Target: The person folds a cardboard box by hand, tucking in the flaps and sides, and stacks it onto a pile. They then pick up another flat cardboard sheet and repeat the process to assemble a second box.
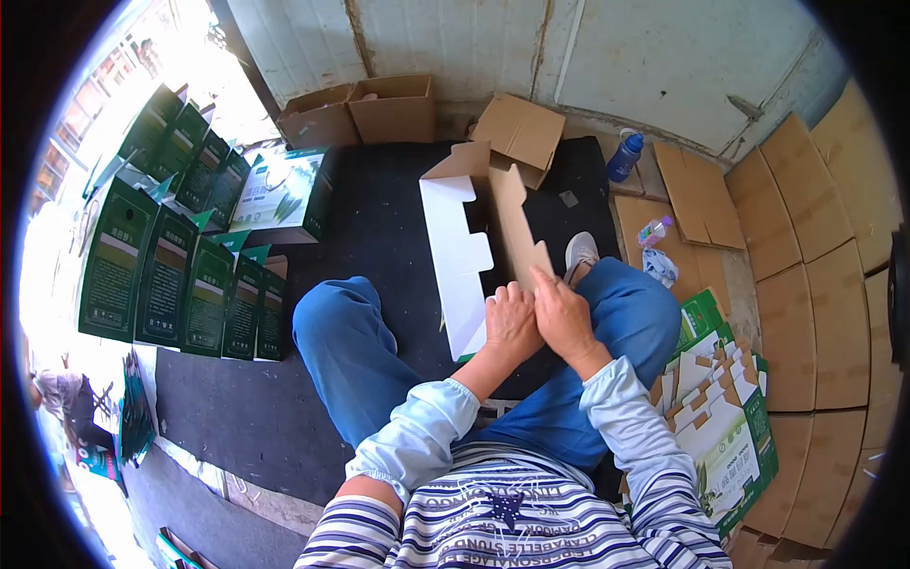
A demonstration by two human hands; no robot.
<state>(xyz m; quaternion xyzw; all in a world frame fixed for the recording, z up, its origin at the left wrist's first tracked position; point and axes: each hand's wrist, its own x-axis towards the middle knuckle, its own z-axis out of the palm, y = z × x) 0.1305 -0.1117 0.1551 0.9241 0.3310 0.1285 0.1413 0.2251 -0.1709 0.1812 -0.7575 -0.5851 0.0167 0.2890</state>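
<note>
An open carton (455, 251) with a white notched flap and brown inner walls stands between the person's knees. My left hand (513, 318) is at its near end, fingers bent over the near edge, with the fingertips partly hidden. Right beside it, my right hand (561, 311) pinches the near end of the brown notched wall between thumb and fingers. The two hands touch or nearly touch. The carton's top is open, and its inside is dark.
Green printed boxes (190, 275) stand in rows at the left. Flat printed cartons (725, 436) lie at the right knee. Brown boxes (787, 275) are stacked along the right. Two open brown boxes (393, 109) stand by the wall. A blue bottle (625, 158) stands at the mat's edge.
</note>
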